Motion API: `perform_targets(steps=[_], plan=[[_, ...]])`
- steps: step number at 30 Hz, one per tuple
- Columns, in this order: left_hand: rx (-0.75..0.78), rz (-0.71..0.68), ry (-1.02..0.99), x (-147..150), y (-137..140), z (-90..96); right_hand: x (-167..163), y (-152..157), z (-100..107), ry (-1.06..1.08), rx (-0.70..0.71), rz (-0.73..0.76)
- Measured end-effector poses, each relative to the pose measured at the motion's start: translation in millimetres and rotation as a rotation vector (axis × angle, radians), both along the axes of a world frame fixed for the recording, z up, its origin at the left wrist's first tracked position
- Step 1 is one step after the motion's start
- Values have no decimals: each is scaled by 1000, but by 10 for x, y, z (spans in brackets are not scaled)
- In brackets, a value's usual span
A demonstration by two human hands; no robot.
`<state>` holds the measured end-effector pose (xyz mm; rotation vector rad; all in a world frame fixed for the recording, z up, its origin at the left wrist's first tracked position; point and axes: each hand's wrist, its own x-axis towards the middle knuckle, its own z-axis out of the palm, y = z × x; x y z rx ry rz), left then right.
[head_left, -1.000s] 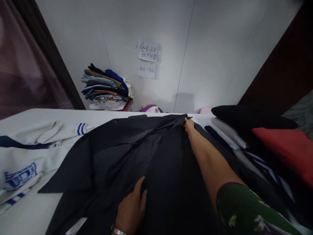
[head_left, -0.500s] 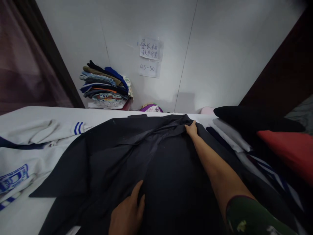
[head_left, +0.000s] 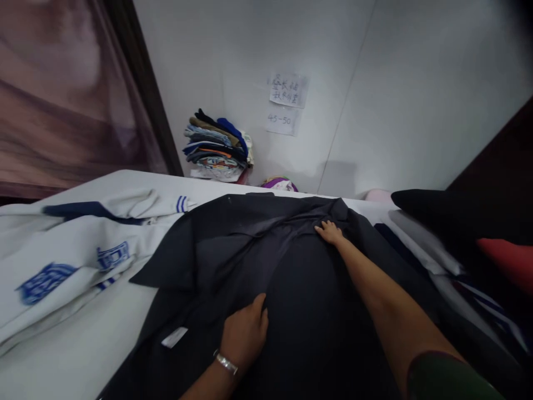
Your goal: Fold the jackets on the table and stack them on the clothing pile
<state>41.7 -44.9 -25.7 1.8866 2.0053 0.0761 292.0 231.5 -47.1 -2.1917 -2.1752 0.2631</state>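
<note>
Covering most of the white counter (head_left: pixel 75 344), a dark jacket (head_left: pixel 316 311) runs to the far edge by a grey wall (head_left: pixel 416 100). Left hand (head_left: pixel 245 333) presses flat near the front edge; right hand (head_left: pixel 330 232), fingers spread, rests by the collar. White clothes (head_left: pixel 70 250) crowd the left edge.

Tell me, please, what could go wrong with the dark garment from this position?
The left hand and right hand press on the dark garment, whose far part is still creased, so wrinkles may get pressed in. The white garment lies close beside it and could be dragged along.
</note>
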Motion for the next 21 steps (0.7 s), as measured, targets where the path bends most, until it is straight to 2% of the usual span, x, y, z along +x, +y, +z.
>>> perform_targets(steps=[4, 7, 10, 13, 15, 18, 21], plan=[[83, -1, -64, 9, -52, 30, 12, -258, -107, 20, 159, 111], [85, -3, -65, 19, -62, 34, 0, -405, -202, 34, 91, 171], [43, 12, -57, 21, -58, 23, -51, -507, -136, 39, 59, 122], [87, 6, -54, 14, -76, 9, -109, -731, -65, 24, 249, 186], [147, -8, -58, 9, -98, 3, -137, -936, -109, 8, 315, 284], [202, -16, -62, 0, -115, 9, -179, -1173, -232, 8, 183, 354], [190, -14, -42, -3, -98, 41, -236, -1275, -221, 71, 51, 324]])
